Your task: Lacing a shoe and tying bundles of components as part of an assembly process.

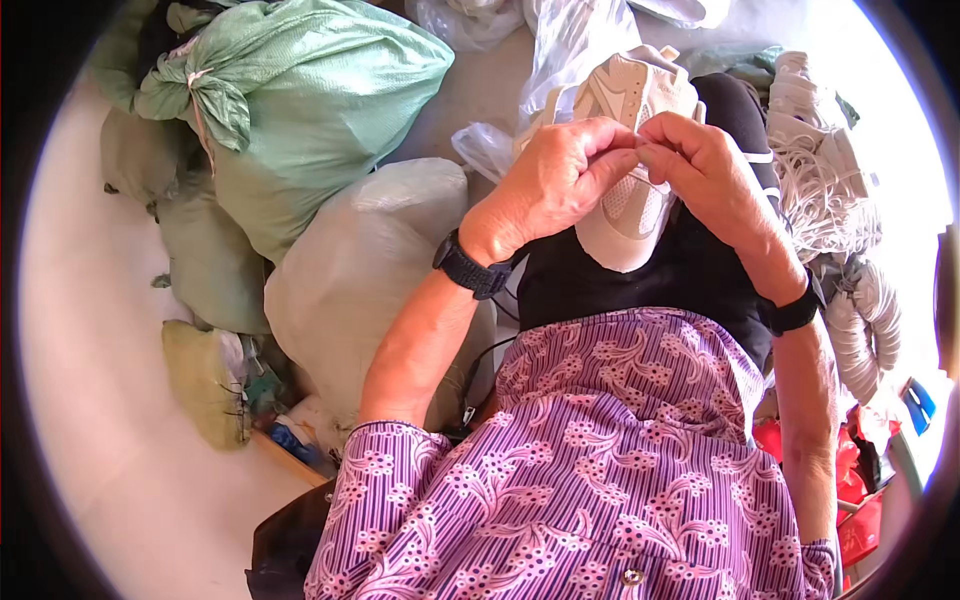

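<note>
A white sneaker lies on my lap, its toe pointing toward me. My left hand and my right hand meet over its upper. Their fingertips pinch together at the lacing area, where a thin white lace seems to run; the lace itself is hard to make out. Both wrists wear dark bands. My purple flowered shirt fills the lower part of the view.
Large green woven sacks and a pale sack stand to my left. Bundles of white laces pile up at the right, with red items below them. Clear plastic bags lie beyond the shoe.
</note>
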Motion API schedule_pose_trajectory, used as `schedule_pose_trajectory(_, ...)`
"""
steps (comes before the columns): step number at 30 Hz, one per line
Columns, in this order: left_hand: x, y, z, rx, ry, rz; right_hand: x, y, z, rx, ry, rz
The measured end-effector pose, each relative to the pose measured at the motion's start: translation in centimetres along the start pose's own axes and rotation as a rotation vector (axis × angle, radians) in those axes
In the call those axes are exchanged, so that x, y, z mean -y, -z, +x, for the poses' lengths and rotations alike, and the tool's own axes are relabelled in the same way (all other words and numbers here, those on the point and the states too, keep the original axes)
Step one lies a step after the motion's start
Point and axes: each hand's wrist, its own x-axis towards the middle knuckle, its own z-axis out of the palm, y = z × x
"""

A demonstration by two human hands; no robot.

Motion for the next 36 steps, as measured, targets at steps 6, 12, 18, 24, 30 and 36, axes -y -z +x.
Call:
schedule_pose_trajectory(6,1.9,-0.2,0.2,-0.132,0.101,0.052,-1.3,-0.3,-0.5,-0.157,0.052,-0.151)
schedule_pose_trajectory(12,2.1,-0.6,-0.1,-0.172,0.17,0.056,-1.9,-0.6,-0.8,-0.167,0.142,-0.176)
schedule_pose_trajectory(18,1.9,-0.3,0.1,-0.106,0.21,0.046,-1.8,-0.5,-0.9,-0.16,0.15,-0.167)
schedule_pose_trajectory(24,1.7,-1.0,1.0,-0.165,0.156,0.188,-2.0,-0.7,-0.9,-0.172,0.147,-0.155)
schedule_pose_trajectory(30,0.6,-2.2,1.9,-0.188,-0.172,0.509,-2.4,-0.9,-0.5,-0.163,0.163,-0.207)
schedule_pose_trajectory(36,1.8,-1.8,1.9,-0.137,0.089,0.271,-2.6,-1.2,-0.6,-0.188,0.119,-0.118)
